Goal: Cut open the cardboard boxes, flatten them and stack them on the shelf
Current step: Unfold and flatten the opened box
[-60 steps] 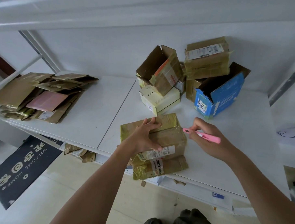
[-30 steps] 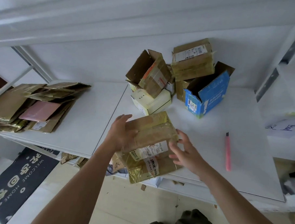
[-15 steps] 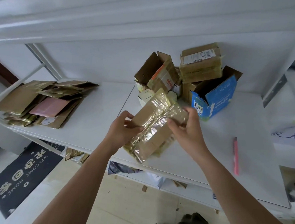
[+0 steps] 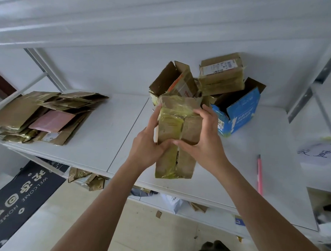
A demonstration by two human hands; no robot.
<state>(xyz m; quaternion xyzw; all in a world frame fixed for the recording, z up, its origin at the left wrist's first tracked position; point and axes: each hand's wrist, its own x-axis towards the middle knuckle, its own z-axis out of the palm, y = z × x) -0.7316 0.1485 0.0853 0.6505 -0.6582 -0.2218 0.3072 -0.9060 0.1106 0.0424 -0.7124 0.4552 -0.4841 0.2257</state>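
Both hands now hold one taped box [image 4: 177, 133] upright at frame centre, left hand [image 4: 148, 141] and right hand [image 4: 204, 140] curled round its sides; two seconds ago the right held the pink knife [image 4: 259, 173], now lying on the shelf [image 4: 103, 141] lower right. Cutting looks finished, flattening comes next, then the flat pile [image 4: 45, 114] at left. Uncut boxes [image 4: 210, 85] wait upper right.

a white wall [image 4: 110, 69] is seen behind a white metal shelf unit [image 4: 111, 126], lit by soft, even light. pale floor tiles [image 4: 66, 212] are laid below, and a dark doormat [image 4: 19, 200] printed "welcome home" is spread, possibly near a doorway.
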